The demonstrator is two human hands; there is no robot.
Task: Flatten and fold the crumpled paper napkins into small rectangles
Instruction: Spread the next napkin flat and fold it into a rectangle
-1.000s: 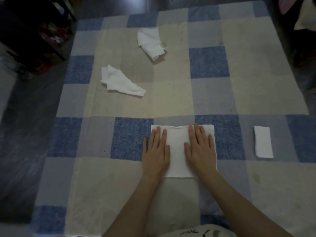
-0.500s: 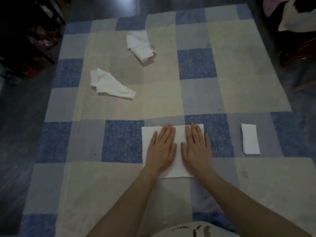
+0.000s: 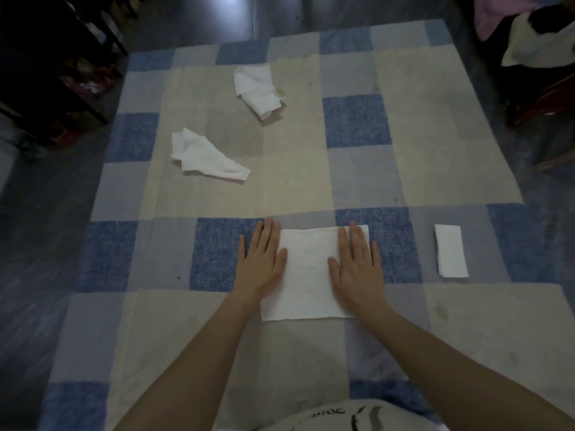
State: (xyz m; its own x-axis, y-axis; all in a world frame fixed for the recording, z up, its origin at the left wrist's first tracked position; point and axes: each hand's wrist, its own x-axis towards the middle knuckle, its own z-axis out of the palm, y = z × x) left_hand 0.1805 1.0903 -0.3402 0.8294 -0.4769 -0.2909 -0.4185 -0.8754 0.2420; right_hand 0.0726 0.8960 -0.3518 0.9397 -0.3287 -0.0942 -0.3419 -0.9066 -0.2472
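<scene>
A flattened white napkin (image 3: 308, 272) lies on the checked cloth in front of me. My left hand (image 3: 263, 259) presses flat on its left edge, fingers straight. On the napkin's right edge my right hand (image 3: 357, 264) lies flat too, fingers together. Two crumpled napkins sit further away: one (image 3: 205, 157) at the left and one (image 3: 258, 91) near the far edge. A small folded napkin rectangle (image 3: 450, 251) rests to the right of my hands.
The blue, grey and beige checked cloth (image 3: 357, 169) covers a dark floor (image 3: 37, 244). Dark furniture (image 3: 46, 73) stands at the far left. Clothes or bags (image 3: 535, 35) are piled at the far right.
My hands have slid apart from the napkin's middle to its left and right edges, uncovering the middle. The view has shifted slightly.
</scene>
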